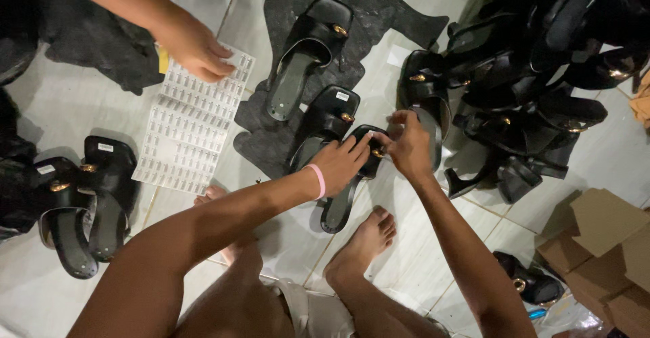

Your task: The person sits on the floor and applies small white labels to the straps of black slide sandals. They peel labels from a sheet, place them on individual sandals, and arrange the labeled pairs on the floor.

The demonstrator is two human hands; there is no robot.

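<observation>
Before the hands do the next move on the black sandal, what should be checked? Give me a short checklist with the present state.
1. Left hand rests on the black sandal with the gold buckle: ok.
2. Right hand pinches at the buckle: ok.
3. Buckle seated straight: cannot tell, fingers hide it.
4. White plastic tray of small parts within reach: ok.
5. Another person's hand is on that tray: not ok, wait.

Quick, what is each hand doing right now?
Left hand: fingers closed on the black sandal, holding its strap.
Right hand: fingers pinching the gold buckle on that sandal.
</observation>
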